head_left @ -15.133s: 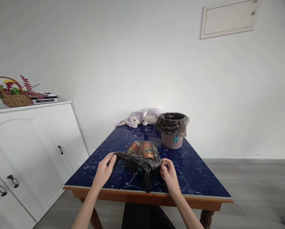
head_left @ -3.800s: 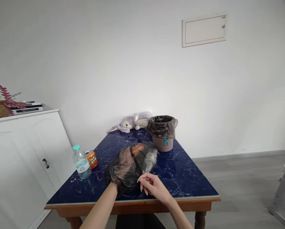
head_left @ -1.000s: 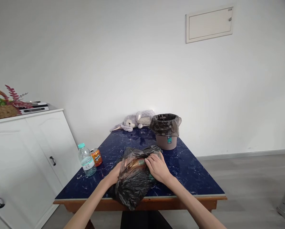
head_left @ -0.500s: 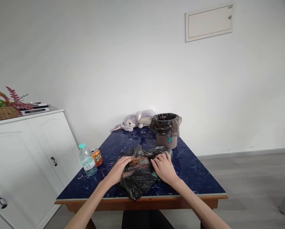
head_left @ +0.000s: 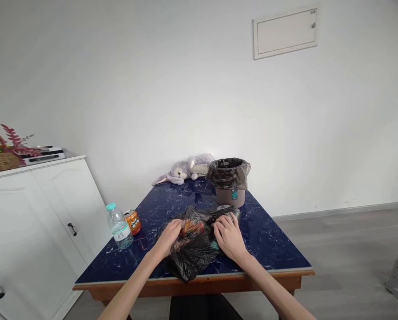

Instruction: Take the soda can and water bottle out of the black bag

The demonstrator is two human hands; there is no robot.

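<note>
A crumpled black plastic bag [head_left: 195,251] lies near the front of the blue table, with orange, red and teal contents showing faintly through its thin film. My left hand [head_left: 170,238] grips the bag's left side, its fingers curled into the plastic. On the opposite side, my right hand [head_left: 230,235] bends its fingers over the film and holds it. Some fingertips are hidden by the folds. Left of my left hand stand an orange drink can [head_left: 133,222] and a clear water bottle [head_left: 120,227] with a teal cap.
Behind the bag is a trash bin [head_left: 230,197] lined with a dark bag. A grey plush rabbit [head_left: 189,170] lies at the table's far end by the wall. The dark blue marbled table [head_left: 272,249] has a wooden edge. A white cabinet [head_left: 42,222] stands left, bearing a wicker basket [head_left: 1,163].
My fingers have curled tighter into the bag, and the plastic between them sits a little lower. The whole view has shifted slightly; the can, bottle and bin keep their places.
</note>
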